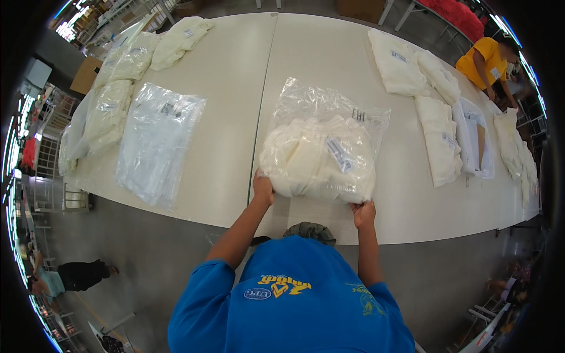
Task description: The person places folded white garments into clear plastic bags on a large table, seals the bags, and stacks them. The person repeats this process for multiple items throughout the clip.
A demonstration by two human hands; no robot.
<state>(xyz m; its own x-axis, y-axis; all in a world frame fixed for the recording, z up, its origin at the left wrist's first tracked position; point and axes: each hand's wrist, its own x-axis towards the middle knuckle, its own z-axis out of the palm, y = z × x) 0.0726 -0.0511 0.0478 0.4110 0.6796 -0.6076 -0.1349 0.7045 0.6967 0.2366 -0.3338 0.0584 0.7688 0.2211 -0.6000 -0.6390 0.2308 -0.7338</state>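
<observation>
A folded cream garment (309, 154) lies inside a clear plastic bag (304, 99) in front of me, with a tag bearing writing on its right part. The bag's loose end points away from me. My left hand (264, 189) grips the near left corner of the bag. At the near right corner, my right hand (364, 213) pinches the plastic between thumb and fingers. A stack of flat clear plastic bags (156, 145) lies to the left, apart from my hands.
Bagged cream garments (108, 106) lie at the table's left end. Unbagged folded garments (439, 141) are at the right, beside a white plastic basket (489, 165). A co-worker in a yellow shirt (485, 57) stands beyond the right far edge. The table (220, 185) has a seam across it.
</observation>
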